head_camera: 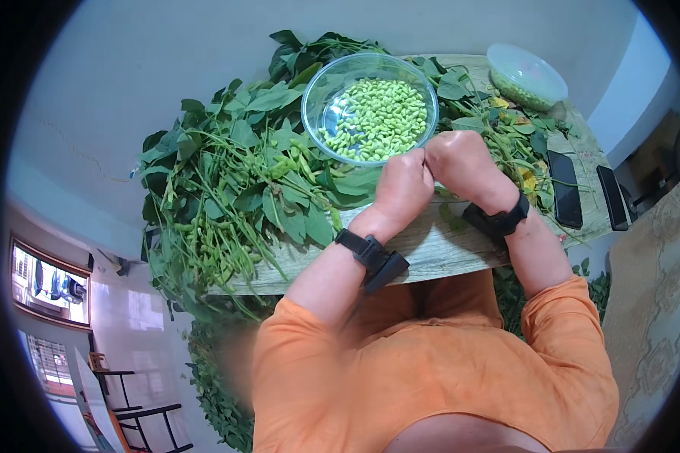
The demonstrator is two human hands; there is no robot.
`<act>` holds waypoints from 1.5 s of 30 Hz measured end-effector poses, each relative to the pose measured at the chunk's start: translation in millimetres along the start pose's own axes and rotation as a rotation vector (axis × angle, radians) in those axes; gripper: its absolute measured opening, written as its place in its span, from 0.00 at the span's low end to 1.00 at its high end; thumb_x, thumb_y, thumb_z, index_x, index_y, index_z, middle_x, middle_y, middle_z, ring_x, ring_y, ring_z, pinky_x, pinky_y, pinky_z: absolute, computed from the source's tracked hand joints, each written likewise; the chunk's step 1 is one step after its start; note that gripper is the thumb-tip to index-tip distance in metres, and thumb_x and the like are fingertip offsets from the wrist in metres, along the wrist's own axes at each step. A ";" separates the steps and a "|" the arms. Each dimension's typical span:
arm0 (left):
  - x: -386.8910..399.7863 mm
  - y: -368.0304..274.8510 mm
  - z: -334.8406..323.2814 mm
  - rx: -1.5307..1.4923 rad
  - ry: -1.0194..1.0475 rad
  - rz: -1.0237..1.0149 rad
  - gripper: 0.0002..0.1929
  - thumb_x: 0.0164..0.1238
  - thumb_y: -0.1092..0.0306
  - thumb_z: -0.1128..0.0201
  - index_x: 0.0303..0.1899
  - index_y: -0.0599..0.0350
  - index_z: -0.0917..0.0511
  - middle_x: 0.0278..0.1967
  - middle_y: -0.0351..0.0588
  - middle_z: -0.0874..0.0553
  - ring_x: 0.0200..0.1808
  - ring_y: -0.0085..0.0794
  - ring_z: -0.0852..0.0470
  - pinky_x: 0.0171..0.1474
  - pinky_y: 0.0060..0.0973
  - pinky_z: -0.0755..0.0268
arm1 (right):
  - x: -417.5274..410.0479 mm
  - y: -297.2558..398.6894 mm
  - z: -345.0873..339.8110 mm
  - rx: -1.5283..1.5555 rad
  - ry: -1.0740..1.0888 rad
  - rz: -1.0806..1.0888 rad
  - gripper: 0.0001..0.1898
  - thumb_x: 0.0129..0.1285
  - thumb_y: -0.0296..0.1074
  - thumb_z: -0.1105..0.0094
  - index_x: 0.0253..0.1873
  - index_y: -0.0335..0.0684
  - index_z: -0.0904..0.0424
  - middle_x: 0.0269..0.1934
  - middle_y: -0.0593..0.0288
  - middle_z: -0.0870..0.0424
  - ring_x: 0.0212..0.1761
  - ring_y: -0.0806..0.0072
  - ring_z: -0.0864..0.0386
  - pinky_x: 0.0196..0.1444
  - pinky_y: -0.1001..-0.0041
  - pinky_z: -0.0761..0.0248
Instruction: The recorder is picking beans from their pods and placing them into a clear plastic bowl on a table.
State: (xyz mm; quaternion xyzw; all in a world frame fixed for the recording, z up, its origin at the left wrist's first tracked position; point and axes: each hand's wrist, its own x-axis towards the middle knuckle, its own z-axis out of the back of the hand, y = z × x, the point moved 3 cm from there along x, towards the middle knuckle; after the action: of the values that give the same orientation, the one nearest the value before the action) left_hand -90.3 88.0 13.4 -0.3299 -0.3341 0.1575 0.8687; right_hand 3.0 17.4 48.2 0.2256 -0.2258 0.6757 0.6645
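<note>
My left hand [403, 186] and my right hand [463, 165] meet knuckle to knuckle at the near rim of a clear plastic bowl [313, 141]. Both are curled, backs towards me; the fingertips and anything between them are hidden. Shelled green soybeans [382, 116] lie in the bowl, heaped towards its right side. A black strap with a small device sits on each wrist. Left of the bowl spread cut soybean plants [243, 170] with leaves, stems and green pods [303, 161].
A lidded plastic tub [527, 79] of green beans stands at the far right of the wood-grain table [430, 238]. Two smartphones, one [565, 189] inward and one [612, 198] by the edge, lie at right. More leafy plants [221, 385] lie on the floor at left.
</note>
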 end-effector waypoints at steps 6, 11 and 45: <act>1.0 17.1 -5.6 -0.508 0.109 0.104 0.06 0.69 0.70 0.46 0.35 0.61 0.23 0.21 0.45 0.21 0.18 0.31 0.26 0.23 0.26 0.35 | 6.5 -13.5 16.6 0.336 0.046 -0.033 0.09 0.56 0.31 0.42 0.24 0.36 0.25 0.22 0.48 0.24 0.26 0.51 0.24 0.28 0.60 0.32; 1.1 3.0 -4.6 -1.366 0.353 0.509 0.08 0.75 0.62 0.50 0.36 0.53 0.30 0.24 0.36 0.29 0.21 0.18 0.35 0.23 0.15 0.42 | 6.0 -23.2 19.0 0.421 0.024 -0.096 0.10 0.61 0.31 0.44 0.27 0.34 0.25 0.23 0.47 0.24 0.26 0.50 0.25 0.29 0.59 0.33; -4.2 -9.5 3.5 -1.725 0.184 0.586 0.08 0.77 0.62 0.56 0.37 0.50 0.31 0.22 0.32 0.36 0.19 0.15 0.43 0.22 0.15 0.49 | 7.8 11.0 42.1 0.440 -0.119 0.281 0.13 0.49 0.23 0.38 0.21 0.37 0.36 0.17 0.57 0.32 0.18 0.60 0.29 0.20 0.67 0.35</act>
State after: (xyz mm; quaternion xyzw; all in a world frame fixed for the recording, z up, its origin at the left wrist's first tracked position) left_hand -95.3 80.7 19.9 -0.9472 -0.1684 0.0404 0.2697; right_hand -7.9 -2.1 86.4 0.3704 -0.1412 0.7798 0.4846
